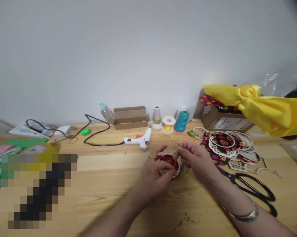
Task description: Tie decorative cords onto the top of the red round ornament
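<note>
A small round ornament, dark red patterned fabric in a pale rim (168, 160), is held by my left hand (155, 173) over the table. Its thumb and index finger close on the near edge, and a ring shows on one finger. Beside it, my right hand (193, 160) pinches a thin yellow-green cord (174, 144) at the ornament's far right side. The fingers partly cover the ornament, so where the cord attaches is hidden. Something small and blue (182, 166) shows just beneath the right fingers.
Behind the hands stand a white glue gun (138, 141), a yellow thread spool (168, 127) and a blue thread cone (182, 121). Black scissors (252, 187) lie beside my right forearm, near pale cut-out frames (227, 153). A cardboard box (130, 118) stands by the wall. Pixelation hides the lower left.
</note>
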{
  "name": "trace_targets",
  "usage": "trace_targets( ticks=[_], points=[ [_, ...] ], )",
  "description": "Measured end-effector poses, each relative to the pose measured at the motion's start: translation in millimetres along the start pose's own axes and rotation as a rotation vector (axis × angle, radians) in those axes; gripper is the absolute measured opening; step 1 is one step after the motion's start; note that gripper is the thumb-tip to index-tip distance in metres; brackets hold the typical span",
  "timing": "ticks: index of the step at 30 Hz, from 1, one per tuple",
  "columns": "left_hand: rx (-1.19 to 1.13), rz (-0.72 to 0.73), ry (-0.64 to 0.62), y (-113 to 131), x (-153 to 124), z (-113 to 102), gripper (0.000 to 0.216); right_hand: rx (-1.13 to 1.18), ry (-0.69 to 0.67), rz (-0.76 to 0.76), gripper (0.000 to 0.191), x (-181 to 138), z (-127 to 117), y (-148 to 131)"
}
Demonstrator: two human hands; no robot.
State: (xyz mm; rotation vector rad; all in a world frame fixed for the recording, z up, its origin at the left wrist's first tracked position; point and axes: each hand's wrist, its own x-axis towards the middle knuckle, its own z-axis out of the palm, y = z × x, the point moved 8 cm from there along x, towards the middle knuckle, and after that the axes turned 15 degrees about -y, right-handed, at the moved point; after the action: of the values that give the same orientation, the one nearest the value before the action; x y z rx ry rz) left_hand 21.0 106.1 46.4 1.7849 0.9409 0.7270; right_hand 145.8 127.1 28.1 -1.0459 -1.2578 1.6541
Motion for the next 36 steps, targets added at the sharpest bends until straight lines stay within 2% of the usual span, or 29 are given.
trace_targets(
  ticks=[3,5,10,12,14,16,20,24,36],
  points=[
    [0.041,0.015,-0.081,2,0,6,0.014,0.190,-0.102,-0.011,0.023,1,10,3],
    [-0.009,-0.004,-0.087,2,-1,3,0.013,0.223,-0.119,-0.017,0.022,0,11,4],
    [-0.341,-0.057,0.128,-7,-6,-12,0.011,0.058,-0.102,0.000,0.022,-2,13,5],
    [-0.490,-0.052,0.072,-8,-3,-4,0.010,-0.037,-0.106,0.001,0.021,-3,16,3],
    [-0.579,-0.071,-0.036,-8,1,8,0.021,-0.102,-0.109,-0.011,0.021,-3,19,1],
    [-0.584,-0.110,-0.084,-9,2,12,0.024,-0.137,-0.110,-0.022,0.021,-3,21,0],
    [-0.494,-0.145,-0.041,-11,3,5,0.021,-0.176,-0.091,-0.025,0.020,-3,18,-1],
    [-0.471,-0.179,-0.062,-14,3,5,0.018,-0.169,-0.087,-0.027,0.019,-2,17,0],
    [-0.709,-0.261,-0.100,-27,2,12,0.015,-0.092,-0.154,0.014,0.018,-4,21,3]
  ],
)
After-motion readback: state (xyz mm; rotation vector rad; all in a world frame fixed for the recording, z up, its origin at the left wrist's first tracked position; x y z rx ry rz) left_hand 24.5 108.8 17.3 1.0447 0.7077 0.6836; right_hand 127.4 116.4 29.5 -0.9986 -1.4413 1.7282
